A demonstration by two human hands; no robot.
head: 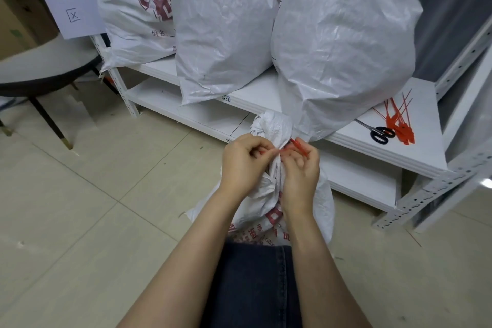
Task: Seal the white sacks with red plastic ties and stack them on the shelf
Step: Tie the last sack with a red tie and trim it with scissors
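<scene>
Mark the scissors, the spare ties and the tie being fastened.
scissors [373,129]: head view, pivot beside the black handles.
spare ties [400,129]: head view, red tags of the bundle.
tie [300,145]: head view, exposed red strip.

A white sack [262,189] stands on the floor [106,181], red tie [299,144] at its bunched neck, before the shelf [415,146].

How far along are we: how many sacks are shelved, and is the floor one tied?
Done: the left sack, middle sack and right sack sit on the shelf; their ties are hidden. In hand: left hand and right hand pinch a red tie at the gathered neck of the floor sack; not visibly locked. Left: shelving it; spare ties lie beside the scissors.
</scene>
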